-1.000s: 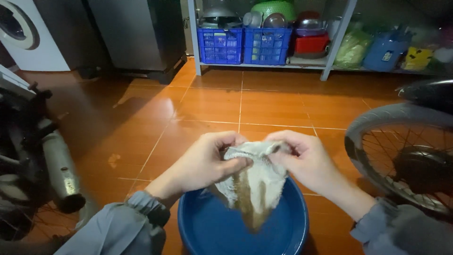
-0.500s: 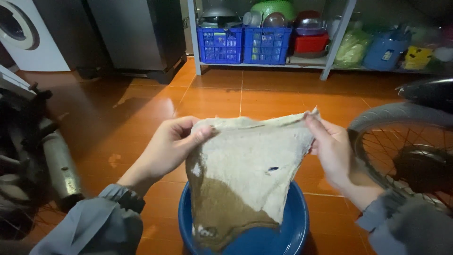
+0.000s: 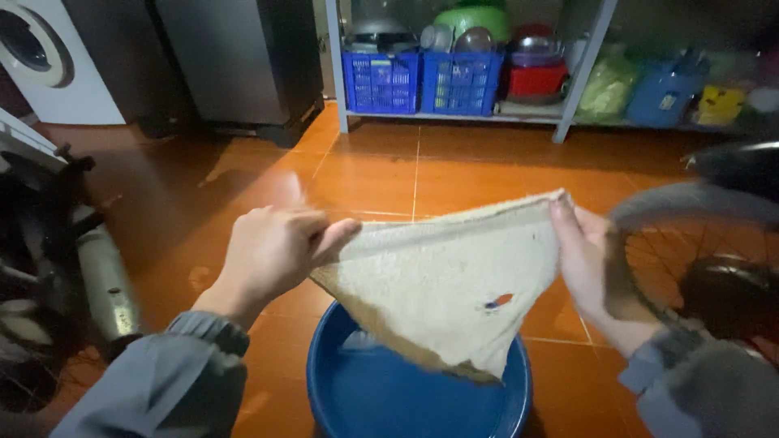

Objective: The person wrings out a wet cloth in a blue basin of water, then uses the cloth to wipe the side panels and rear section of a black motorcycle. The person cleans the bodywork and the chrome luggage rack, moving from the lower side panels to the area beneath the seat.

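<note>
between our left hand (image 3: 272,251) and right hand (image 3: 586,258), each pinching an upper corner, the beige cloth (image 3: 454,288) hangs stretched above the blue basin (image 3: 519,389); we should keep both grips firm and the edge taut so drips land below.

open floor (image 3: 422,174) ahead, wheel (image 3: 698,268) crowding right, basin (image 3: 324,381) below

A cloth (image 3: 454,284) hangs stretched between the left hand (image 3: 272,251) and right hand (image 3: 584,259) above a basin (image 3: 341,389) on the floor (image 3: 414,170), a wheel (image 3: 706,276) to its right, shelves (image 3: 487,113) behind.
</note>
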